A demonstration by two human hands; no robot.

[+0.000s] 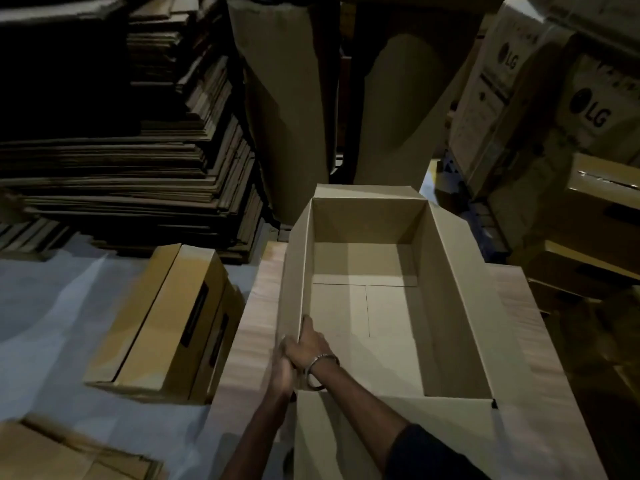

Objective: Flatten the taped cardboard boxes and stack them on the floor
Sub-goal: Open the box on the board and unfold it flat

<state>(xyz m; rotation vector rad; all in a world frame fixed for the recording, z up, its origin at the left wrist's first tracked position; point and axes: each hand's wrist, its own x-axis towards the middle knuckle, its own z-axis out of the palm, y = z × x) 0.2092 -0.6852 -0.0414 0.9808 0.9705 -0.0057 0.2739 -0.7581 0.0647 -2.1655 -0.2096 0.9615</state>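
An open brown cardboard box stands upright in the middle, top flaps spread and its bottom flaps closed. It rests on a flat sheet of cardboard lying on the floor. Both hands meet at the box's near left corner. My right hand, a metal bangle on its wrist, grips the left wall's top edge from inside. My left hand is blurred and lies against the outside of the same corner; its fingers cannot be made out.
A closed cardboard box sits to the left on the pale floor. A tall pile of flattened cardboard fills the back left. Upright sheets stand behind, printed cartons stack at the right, and flattened cardboard lies at the near left.
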